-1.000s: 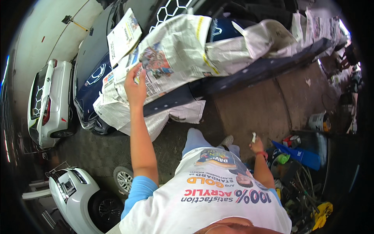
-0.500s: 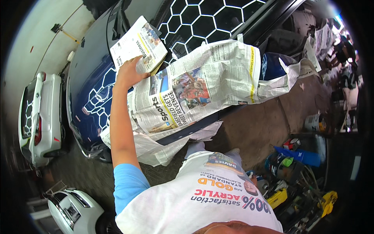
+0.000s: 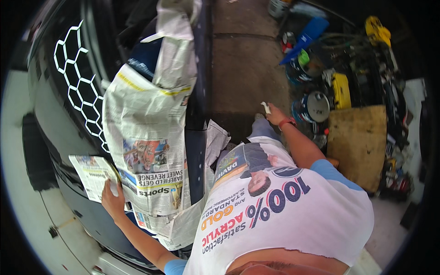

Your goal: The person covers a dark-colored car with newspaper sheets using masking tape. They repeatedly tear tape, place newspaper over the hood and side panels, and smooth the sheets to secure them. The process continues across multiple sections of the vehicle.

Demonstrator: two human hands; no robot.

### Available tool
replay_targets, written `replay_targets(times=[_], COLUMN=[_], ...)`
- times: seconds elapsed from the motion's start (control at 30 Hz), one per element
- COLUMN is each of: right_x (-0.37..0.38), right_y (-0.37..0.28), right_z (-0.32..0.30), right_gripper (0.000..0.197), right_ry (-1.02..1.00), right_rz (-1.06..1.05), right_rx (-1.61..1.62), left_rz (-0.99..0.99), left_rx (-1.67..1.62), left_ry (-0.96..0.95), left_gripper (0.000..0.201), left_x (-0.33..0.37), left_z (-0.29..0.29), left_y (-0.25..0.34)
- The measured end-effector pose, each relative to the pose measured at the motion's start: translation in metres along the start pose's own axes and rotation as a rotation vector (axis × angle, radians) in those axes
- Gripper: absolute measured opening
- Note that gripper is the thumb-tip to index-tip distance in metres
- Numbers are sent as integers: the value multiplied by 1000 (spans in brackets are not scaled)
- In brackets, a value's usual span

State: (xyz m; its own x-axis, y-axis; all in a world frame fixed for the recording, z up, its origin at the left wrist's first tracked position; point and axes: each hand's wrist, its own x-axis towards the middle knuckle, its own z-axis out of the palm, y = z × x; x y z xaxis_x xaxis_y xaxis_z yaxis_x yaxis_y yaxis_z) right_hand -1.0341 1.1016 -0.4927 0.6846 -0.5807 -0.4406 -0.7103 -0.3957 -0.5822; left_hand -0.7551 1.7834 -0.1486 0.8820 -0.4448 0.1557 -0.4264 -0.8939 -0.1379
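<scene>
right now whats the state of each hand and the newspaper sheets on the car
left hand: pressed flat on the folded newspaper
folded newspaper: folded, lying against the dark car panel
dark car panel: partly masked by paper
large newspaper sheet: spread open, draped over the car
right hand: raised away from the car, pinching a small white scrap
small white scrap: held in the fingers

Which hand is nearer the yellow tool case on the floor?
Right. The right hand hangs over the concrete floor, just left of the yellow tool case. The left hand presses newspaper against the dark car, far across the picture.
</scene>
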Motion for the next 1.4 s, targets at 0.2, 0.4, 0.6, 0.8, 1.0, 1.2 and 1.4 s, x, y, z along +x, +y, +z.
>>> replay_targets(times=[0.2, 0.4, 0.6, 0.8, 1.0, 1.2, 1.4], right_x=[-21, -39, -47, -2, 53, 73, 48], right_y=[23, 125, 210, 221, 185, 156, 167], right_z=[8, 15, 7, -24, -45, -55, -50], right_gripper=[64, 61, 47, 44, 59, 72, 64], right_ry=[-69, -165, -166, -140, -43, -79, -120], right_rz=[99, 368, 490, 522, 324, 279, 329], right_rx=[-84, 6, 75, 156, 151, 73, 116], left_rz=[-27, -171, -458, -787, -819, -716, -630], left_rx=[-17, 165, 331, 579, 847, 982, 895], left_ry=[-20, -91, 204, 190, 118, 26, -14], left_gripper=[30, 23, 33, 34, 35, 33, 28], left_x=[3, -10, 5, 45, 67, 78, 67], left_z=[-3, -10, -47, -126, -179, -179, -141], left_y=[12, 10, -19, -4, 18, 41, 68])
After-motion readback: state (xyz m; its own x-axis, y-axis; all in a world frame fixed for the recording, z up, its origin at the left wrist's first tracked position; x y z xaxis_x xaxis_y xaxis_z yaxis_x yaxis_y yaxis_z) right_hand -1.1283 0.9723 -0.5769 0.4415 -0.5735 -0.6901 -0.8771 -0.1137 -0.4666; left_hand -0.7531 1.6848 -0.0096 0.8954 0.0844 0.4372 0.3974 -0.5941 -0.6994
